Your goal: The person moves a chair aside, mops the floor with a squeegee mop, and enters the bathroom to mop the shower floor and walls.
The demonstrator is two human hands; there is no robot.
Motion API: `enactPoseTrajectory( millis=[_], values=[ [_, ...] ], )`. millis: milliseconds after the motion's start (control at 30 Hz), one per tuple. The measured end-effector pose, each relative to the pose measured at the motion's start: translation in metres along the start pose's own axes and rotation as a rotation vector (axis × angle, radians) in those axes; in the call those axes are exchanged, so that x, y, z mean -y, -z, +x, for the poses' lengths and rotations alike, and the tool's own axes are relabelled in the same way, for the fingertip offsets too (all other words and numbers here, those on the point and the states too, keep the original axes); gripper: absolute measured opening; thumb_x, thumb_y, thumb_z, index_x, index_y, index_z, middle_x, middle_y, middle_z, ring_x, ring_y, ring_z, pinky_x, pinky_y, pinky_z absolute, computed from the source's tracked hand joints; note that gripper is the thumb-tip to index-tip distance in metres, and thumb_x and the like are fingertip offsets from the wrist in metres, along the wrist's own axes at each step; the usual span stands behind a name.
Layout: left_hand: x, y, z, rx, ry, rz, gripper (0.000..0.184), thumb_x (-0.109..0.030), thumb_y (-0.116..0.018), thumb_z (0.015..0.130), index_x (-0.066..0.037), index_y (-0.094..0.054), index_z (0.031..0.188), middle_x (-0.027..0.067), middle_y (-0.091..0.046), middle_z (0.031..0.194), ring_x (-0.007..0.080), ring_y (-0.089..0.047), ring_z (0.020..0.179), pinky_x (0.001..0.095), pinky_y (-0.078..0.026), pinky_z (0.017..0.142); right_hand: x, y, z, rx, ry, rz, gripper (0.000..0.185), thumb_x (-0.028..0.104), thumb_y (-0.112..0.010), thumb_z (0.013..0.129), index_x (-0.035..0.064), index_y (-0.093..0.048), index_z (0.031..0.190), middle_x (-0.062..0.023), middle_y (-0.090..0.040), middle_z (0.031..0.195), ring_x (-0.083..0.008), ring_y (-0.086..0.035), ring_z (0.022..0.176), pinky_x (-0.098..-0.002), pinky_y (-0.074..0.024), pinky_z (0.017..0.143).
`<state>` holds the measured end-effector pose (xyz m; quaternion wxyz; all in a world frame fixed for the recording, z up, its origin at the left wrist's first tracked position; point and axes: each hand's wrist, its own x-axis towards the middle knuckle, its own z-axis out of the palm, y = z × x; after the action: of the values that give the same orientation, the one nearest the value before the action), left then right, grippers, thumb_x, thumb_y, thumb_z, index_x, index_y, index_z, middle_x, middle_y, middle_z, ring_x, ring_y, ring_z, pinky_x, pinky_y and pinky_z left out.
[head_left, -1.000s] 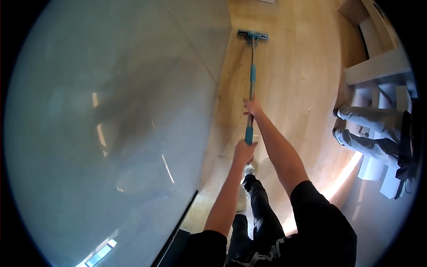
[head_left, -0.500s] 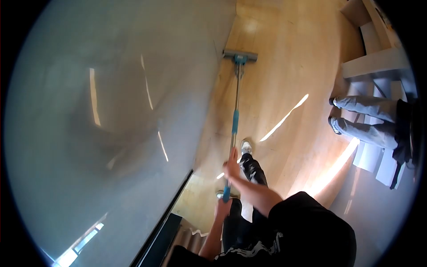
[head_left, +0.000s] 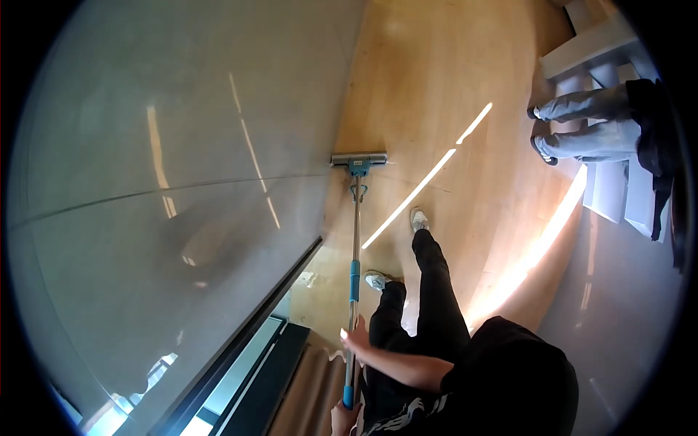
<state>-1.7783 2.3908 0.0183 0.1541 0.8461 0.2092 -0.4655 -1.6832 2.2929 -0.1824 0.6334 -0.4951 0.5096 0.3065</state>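
Note:
A sponge mop (head_left: 355,280) with a metal pole and teal fittings runs up the middle of the view. Its wide grey head (head_left: 360,158) rests on the wooden floor, with the left end against the base of the grey wall. My right hand (head_left: 356,338) is around the lower part of the pole, the grip looking loose. Lower down, my left hand (head_left: 344,418) is closed at the teal end of the handle, partly cut off by the bottom edge.
The grey wall (head_left: 182,145) fills the left side. Below it are a dark-framed opening (head_left: 276,349) and a brown corrugated piece (head_left: 313,385). At the right, another person in jeans (head_left: 592,138) stands by white steps (head_left: 607,185). Sunlight streaks cross the floor (head_left: 436,87).
The mop has come back toward me, its head lower in view and still along the wall. Both hands moved down with it. My feet are placed differently, and the view has shifted.

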Motion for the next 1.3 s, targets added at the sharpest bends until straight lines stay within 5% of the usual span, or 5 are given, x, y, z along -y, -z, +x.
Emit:
enactPoseTrajectory(
  millis=[100,533,633,867,1300],
  values=[
    [0.012,-0.024,0.021,0.004,0.016,0.004,0.036,-0.029,-0.066,0.062,0.004,-0.053,0.069,0.0216,-0.055,0.061,0.036,-0.057,0.064,0.0393,-0.044,0.054,0.023,0.016,0.047,0.23,-0.528,0.666,0.024,0.021,-0.056,0.071,0.0021,-0.049,0.084,-0.0069,-0.051,0.053,-0.0188,-0.053,0.049,-0.0333,-0.042,0.041],
    [-0.24,-0.124,0.191,0.054,-0.271,-0.181,0.046,-0.032,-0.059,0.069,0.006,-0.049,0.093,0.027,-0.054,0.087,0.0404,-0.052,0.085,0.0428,-0.043,0.071,0.214,0.205,0.233,0.068,0.051,0.286,0.017,0.018,-0.051,0.073,0.0064,-0.049,0.061,-0.0042,-0.049,0.052,-0.0117,-0.047,0.044,-0.0241,-0.0369,0.038],
    [-0.369,-0.103,0.225,0.176,-0.137,-0.252,0.04,-0.029,-0.06,0.067,0.005,-0.052,0.085,0.024,-0.056,0.076,0.0361,-0.057,0.073,0.041,-0.045,0.062,0.307,0.265,0.26,-0.262,0.361,-0.381,0.059,0.005,-0.051,0.067,0.0003,-0.026,0.12,-0.018,-0.053,0.085,-0.0272,-0.056,0.076,-0.0364,-0.0477,0.06],
    [-0.534,-0.07,0.26,0.517,-0.273,-0.681,0.019,-0.014,-0.056,0.074,-0.002,-0.044,0.067,0.0059,-0.043,0.042,0.016,-0.044,0.031,0.0304,-0.037,0.031,0.417,0.31,0.213,-0.482,0.427,-0.608,0.07,0.019,-0.05,0.072,0.0084,-0.012,0.129,-0.0217,-0.043,0.109,-0.0348,-0.052,0.09,-0.0406,-0.0445,0.073],
    [0.018,-0.123,0.073,0.273,-0.209,-0.277,0.024,-0.019,-0.06,0.069,-0.001,-0.05,0.055,0.0039,-0.045,0.043,0.0117,-0.047,0.039,0.0289,-0.038,0.037,-0.044,0.108,-0.027,0.005,0.137,-0.726,0.084,0.027,-0.048,0.074,-0.0078,0.01,0.124,-0.0166,-0.058,0.064,-0.0297,-0.056,0.052,-0.0417,-0.0439,0.046]
  ],
)
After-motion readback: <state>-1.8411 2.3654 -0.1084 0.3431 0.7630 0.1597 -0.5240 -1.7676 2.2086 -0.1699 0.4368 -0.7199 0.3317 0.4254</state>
